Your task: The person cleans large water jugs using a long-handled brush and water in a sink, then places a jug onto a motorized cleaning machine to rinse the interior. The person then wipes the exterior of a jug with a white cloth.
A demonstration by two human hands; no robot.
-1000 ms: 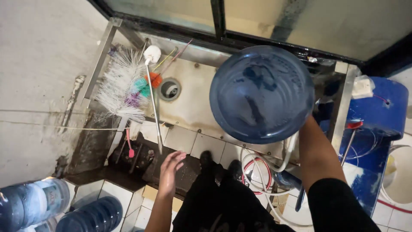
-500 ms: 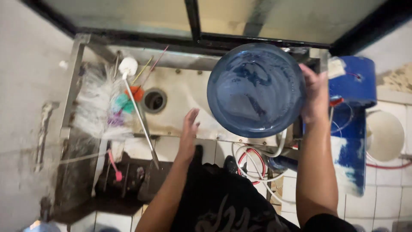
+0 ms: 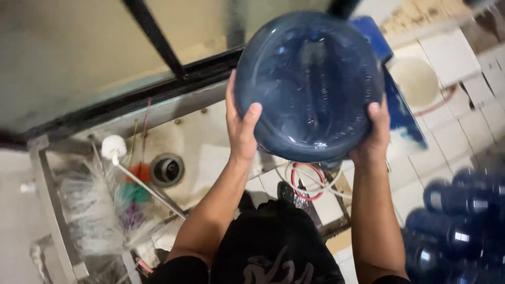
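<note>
— Where is the big blue jug (image 3: 310,84) now?

— Held up above the sink, its round bottom facing the camera. The left hand (image 3: 241,123) grips its left side, thumb laid over the bottom edge, and the right hand (image 3: 374,131) clasps the right side. So both hands are closed around the jug.

— That differs from half a second ago?

— Yes. Then only the right hand held it, at the right edge, and the left hand hung open and empty over the sink. It has since come up and taken hold. The jug also fills more of the view and sits higher.

— What lies beneath it?

— The metal sink (image 3: 210,152), with its round drain (image 3: 167,169) to the left of the left forearm. Just left of the drain lies a long-handled brush (image 3: 113,148) with a white tip, amid white bristles (image 3: 89,210) and some orange, green and purple ones. Near the person, under the jug, a coil of red and white hose (image 3: 307,181) rests on the tiled ledge.

— And on the right?

— A blue barrel (image 3: 400,105) behind the jug, a white bucket (image 3: 415,79) just beyond it, and several more dark blue jugs (image 3: 457,221) at the near right, blurred.
</note>
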